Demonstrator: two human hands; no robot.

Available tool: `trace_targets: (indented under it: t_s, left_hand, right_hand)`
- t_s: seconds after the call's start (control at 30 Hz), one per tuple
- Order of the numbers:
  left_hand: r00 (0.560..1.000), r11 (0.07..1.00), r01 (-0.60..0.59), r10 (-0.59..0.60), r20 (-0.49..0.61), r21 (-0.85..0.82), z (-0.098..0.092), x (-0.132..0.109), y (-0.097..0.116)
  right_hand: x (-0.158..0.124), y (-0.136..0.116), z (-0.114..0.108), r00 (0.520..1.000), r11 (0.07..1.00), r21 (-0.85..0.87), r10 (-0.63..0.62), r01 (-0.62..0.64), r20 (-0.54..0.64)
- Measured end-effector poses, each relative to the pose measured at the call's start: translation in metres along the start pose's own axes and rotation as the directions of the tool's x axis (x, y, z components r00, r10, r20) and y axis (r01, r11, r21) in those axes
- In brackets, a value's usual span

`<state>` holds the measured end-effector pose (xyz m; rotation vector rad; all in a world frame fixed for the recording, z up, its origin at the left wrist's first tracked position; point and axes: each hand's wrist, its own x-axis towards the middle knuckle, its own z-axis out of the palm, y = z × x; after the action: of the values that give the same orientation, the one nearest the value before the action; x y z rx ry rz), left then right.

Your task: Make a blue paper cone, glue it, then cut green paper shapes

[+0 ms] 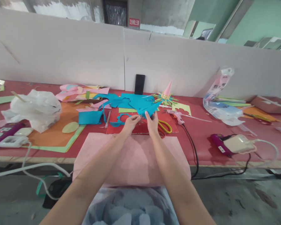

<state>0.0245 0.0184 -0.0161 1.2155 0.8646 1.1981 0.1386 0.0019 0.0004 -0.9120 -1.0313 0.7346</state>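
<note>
Red table (201, 140), blue paper (147, 108) held above, meets white partition boards (61, 53).

Only one camera is in use, worn on the person's head, looking forward and down along both bare forearms. The left hand (130, 122) and right hand (152, 123) sit near the middle of the frame, at arm's reach from the lens, pinching a blue paper (146, 109). The red worktop (201, 137) spreads wide to either side of the hands. Beyond them a pale partition (61, 53) closes the view, and nearer than them the person's lap (131, 209) fills the bottom edge.
</note>
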Motion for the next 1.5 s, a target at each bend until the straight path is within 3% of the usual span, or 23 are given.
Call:
trace_targets:
  t_s: [0.33, 1.03, 1.3, 1.5]
  left_hand:
    - [0.998, 0.995, 0.066, -0.067, -0.001, -0.078, 0.002, 0.000, 0.000]
    - [0.987, 0.987, -0.153, 0.155, -0.039, 0.041, 0.002, -0.002, 0.005]
    - [0.994, 0.991, -0.096, 0.090, -0.064, -0.095, 0.003, -0.004, 0.009]
    - [0.993, 0.991, -0.107, 0.102, -0.062, -0.084, 0.002, -0.004, 0.009]
  right_hand:
    - [-0.002, 0.002, 0.001, 0.997, 0.999, -0.004, 0.035, -0.035, 0.074]
    - [-0.004, -0.003, 0.004, 0.989, 0.999, -0.017, 0.044, -0.042, 0.142]
    - [-0.004, -0.002, 0.004, 0.989, 0.998, -0.022, 0.053, -0.050, 0.135]
    - [-0.004, -0.001, 0.005, 0.987, 0.999, 0.020, 0.034, -0.038, 0.158]
